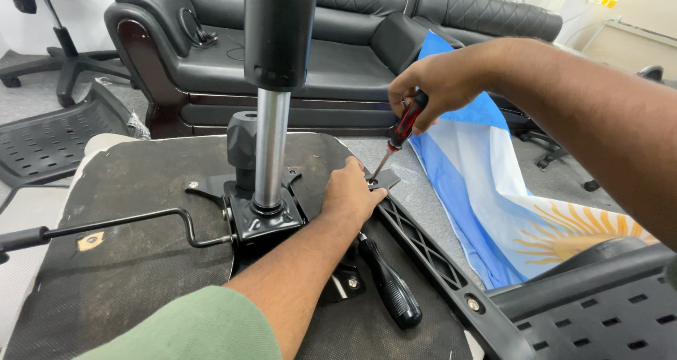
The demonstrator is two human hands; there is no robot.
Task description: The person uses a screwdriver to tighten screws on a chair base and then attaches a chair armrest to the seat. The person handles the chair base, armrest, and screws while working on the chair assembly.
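- Head view: right hand (441,85) closed around a red-and-black screwdriver (403,129), fingers wrapped on the handle, tip angled down to a screw at the end of the black armrest bracket (423,243).
- Left hand (350,194) laid flat with fingers curled loosely, holding nothing, pressing near the bracket end just beside the screwdriver tip.
- Bracket resting on the dark underside of an upturned chair seat (127,275), running from the screw point towards the lower right.
- To do the driving well, judged from here: shaft best brought closer to upright over the screw head, downward pressure kept steady, left fingertips kept off the tip's path in case of a slip.
- Around: gas-lift column (271,141) rising from the black mechanism plate (264,219) in the middle of the seat, bent lever rod (134,222) reaching left.
- Second black-handled screwdriver (388,286) lying on the seat beside the left forearm, near enough to be nudged.
- Blue-and-white flag with a yellow sun (508,205) spread on the floor at right, black leather sofa (352,43) behind, perforated chair back (599,310) at lower right.
- Column close to the left wrist, crowding that side.
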